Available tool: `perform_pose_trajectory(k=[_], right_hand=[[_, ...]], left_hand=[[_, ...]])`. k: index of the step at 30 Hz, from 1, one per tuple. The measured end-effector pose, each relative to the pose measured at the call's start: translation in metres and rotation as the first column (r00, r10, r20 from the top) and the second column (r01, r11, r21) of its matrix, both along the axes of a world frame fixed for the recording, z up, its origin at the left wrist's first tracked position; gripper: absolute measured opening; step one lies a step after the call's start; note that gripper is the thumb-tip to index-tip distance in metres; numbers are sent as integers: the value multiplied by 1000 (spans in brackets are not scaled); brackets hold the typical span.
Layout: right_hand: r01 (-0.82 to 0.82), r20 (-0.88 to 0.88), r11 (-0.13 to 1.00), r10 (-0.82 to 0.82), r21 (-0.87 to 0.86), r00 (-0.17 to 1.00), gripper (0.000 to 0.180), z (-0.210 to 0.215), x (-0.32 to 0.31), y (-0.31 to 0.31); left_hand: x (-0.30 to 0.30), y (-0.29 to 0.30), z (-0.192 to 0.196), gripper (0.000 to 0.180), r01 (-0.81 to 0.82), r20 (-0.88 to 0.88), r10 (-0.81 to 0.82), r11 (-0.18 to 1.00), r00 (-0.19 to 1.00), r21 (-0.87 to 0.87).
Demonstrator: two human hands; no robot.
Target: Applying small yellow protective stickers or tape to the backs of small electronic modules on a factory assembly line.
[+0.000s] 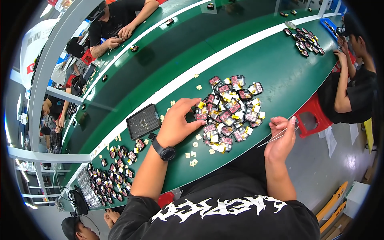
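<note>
A heap of small black-cased electronic modules with pinkish boards, white labels and yellow tape lies on the green table in front of me. At the heap's left edge, my left hand has thumb and forefinger on opposite sides of one module, gripping it. A dark watch is on that wrist. To the right of the heap, just past the table's near edge, my right hand holds thin metal tweezers, their tips pointing left toward the heap.
A black tray with tiny pieces stands left of my hand. Small cream squares are scattered about. More modules lie at lower left; another pile is at far right. Co-workers sit around the table. A red stool stands at right.
</note>
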State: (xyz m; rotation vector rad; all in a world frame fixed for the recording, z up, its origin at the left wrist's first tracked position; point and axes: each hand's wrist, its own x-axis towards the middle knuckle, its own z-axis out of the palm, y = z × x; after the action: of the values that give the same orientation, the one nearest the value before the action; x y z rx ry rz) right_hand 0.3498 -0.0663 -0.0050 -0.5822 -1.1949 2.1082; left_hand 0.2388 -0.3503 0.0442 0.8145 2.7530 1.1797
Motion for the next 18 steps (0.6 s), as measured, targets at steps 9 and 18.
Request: perform_pose_trajectory(k=[9,18], right_hand=[[-731,-135,646,722,-219,679,49,28,49,-32],[-844,297,467,793,265,532,14,55,29,-70]], left_hand=[[4,-6,-9,63,-91,98,71,971,993,223],[40,-18,12,53,-70,64,52,943,997,326]])
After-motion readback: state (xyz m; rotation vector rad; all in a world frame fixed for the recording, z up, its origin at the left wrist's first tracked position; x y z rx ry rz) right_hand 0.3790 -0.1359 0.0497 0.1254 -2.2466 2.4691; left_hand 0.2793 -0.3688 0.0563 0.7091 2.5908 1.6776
